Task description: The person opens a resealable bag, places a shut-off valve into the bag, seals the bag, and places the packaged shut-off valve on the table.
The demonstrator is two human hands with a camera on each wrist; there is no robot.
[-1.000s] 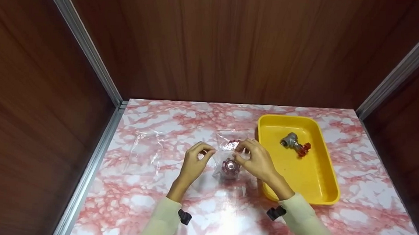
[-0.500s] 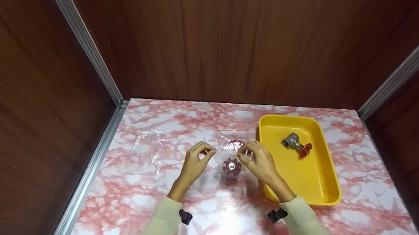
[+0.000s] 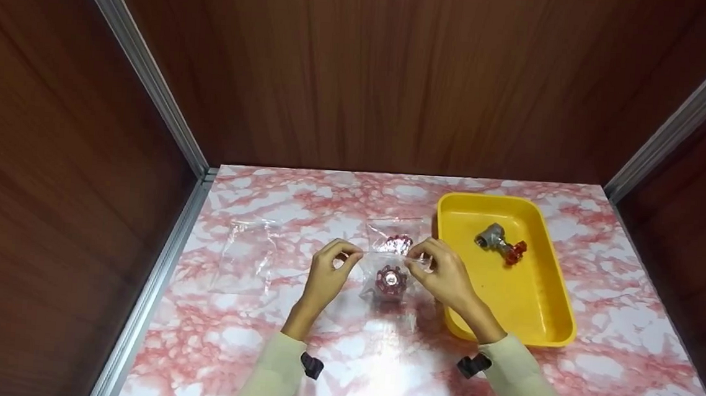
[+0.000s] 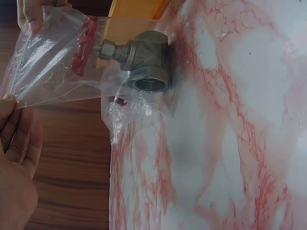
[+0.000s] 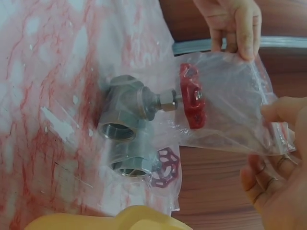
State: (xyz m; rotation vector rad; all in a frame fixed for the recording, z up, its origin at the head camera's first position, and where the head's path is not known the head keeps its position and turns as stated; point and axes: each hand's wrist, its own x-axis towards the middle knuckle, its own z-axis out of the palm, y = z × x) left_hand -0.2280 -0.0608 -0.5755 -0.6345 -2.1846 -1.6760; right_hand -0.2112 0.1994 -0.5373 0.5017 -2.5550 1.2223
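A clear zip bag [image 4: 53,72] stands upright on the table, its top edge stretched between both hands. Inside it is a metal valve [image 4: 146,55] with a red handwheel [image 5: 193,96], wheel upward. My left hand [image 3: 330,271] pinches the bag's left top corner between thumb and forefinger. At the right end of the zip strip, my right hand [image 3: 444,276] pinches the edge, its other fingers loosely bent. Just behind is a second bag [image 3: 388,225] with another valve [image 5: 132,160] and red handwheel [image 5: 165,167], partly hidden by the first bag.
To the right, a yellow tray [image 3: 507,302] holds a loose valve [image 3: 493,236] with a red handwheel. A flat clear bag [image 3: 246,259] lies on the left of the marbled table [image 3: 304,188]. Brown wood-look panels [image 3: 399,77] enclose the back and sides.
My right hand has slid to the right along the bag's top edge, from near its middle to its right end. My left hand has stayed at the left corner.
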